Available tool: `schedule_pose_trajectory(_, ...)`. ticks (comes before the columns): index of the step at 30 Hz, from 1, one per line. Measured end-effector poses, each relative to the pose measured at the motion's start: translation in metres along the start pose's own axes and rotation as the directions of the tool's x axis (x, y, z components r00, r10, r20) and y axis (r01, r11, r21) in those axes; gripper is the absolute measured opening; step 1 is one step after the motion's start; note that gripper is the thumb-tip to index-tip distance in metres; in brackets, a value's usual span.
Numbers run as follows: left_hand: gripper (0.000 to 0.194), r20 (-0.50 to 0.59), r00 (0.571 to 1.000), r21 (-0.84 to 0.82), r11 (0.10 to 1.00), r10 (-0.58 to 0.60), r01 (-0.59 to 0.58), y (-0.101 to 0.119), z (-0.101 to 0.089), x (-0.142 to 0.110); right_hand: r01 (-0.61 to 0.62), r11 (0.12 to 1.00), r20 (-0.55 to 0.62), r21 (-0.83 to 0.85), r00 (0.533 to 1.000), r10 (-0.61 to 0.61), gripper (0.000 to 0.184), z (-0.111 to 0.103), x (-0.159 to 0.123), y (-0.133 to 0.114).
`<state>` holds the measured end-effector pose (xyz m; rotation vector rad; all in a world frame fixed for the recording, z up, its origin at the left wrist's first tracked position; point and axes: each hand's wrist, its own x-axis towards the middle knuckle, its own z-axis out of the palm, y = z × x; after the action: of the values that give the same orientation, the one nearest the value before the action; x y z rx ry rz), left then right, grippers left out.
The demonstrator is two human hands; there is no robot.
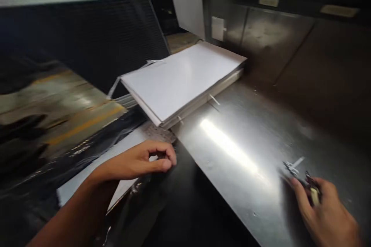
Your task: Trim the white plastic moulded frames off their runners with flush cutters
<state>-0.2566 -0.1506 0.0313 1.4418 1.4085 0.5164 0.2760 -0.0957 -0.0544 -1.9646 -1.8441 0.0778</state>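
A smooth, shiny metal table [269,131] bears a stack of flat white sheets [185,79] at its far end, jutting past the left edge. Thin white strips [214,99] poke out along the stack's near side. Small specks [255,214] dot the bare metal.

Metal worktop [232,139]: smooth, silvery, glossy w/ a bright light streak. White top sheet [188,73] of stack: smooth, semi-matt, paper or plastic, can't tell. Dark plastic-looking film [101,142], lower L: wrinkled, v. shiny highlights. Panels [269,32] at back: metal-looking, dull sheen. Floor [78,100]: hard, patchy gloss. Dark panel [87,38], upper L: fine-ribbed, approx. matt.
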Motion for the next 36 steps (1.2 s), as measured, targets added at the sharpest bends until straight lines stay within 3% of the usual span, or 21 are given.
schedule_pose_trajectory(4,0.024,0.103,0.955,0.008,0.96,0.278,-0.28,0.086,0.059,0.077,0.025,0.998,-0.07,0.053,0.997,-0.021,0.085,-0.008,0.011,-0.011)
schedule_pose_trajectory(7,0.02,0.196,0.847,0.083,0.852,0.494,-0.517,0.128,0.105,0.143,0.084,0.993,-0.063,0.077,0.995,-0.079,0.077,-0.001,0.019,-0.022)
schedule_pose_trajectory(10,0.017,0.241,0.761,0.238,0.723,0.602,-0.648,0.147,0.145,0.199,0.128,0.988,-0.014,0.086,0.992,-0.128,0.054,0.003,0.019,-0.027)
schedule_pose_trajectory(14,0.031,0.251,0.755,0.356,0.667,0.606,-0.654,0.14,0.187,0.242,0.147,0.985,0.05,0.095,0.987,-0.152,0.018,-0.003,0.015,-0.028)
schedule_pose_trajectory(16,0.044,0.234,0.758,0.296,0.698,0.608,-0.652,0.126,0.197,0.254,0.158,0.982,0.055,0.105,0.985,-0.164,0.012,-0.006,0.014,-0.028)
schedule_pose_trajectory(18,0.052,0.204,0.798,0.242,0.761,0.567,-0.602,0.112,0.199,0.262,0.172,0.978,0.042,0.118,0.983,-0.178,0.011,-0.008,0.014,-0.029)
schedule_pose_trajectory(21,0.047,0.267,0.84,0.14,0.843,0.472,-0.519,0.102,0.197,0.263,0.213,0.965,0.027,0.154,0.975,-0.22,0.013,-0.005,0.01,-0.032)
schedule_pose_trajectory(27,0.037,0.4,0.818,0.007,0.892,0.413,-0.453,0.11,0.197,0.251,0.271,0.93,-0.012,0.247,0.961,-0.277,0.012,-0.001,0.005,-0.03)
schedule_pose_trajectory(36,0.033,0.307,0.841,-0.11,0.894,0.446,-0.434,0.096,0.212,0.251,0.264,0.918,-0.028,0.295,0.963,-0.268,0.019,0.0,0.008,-0.028)
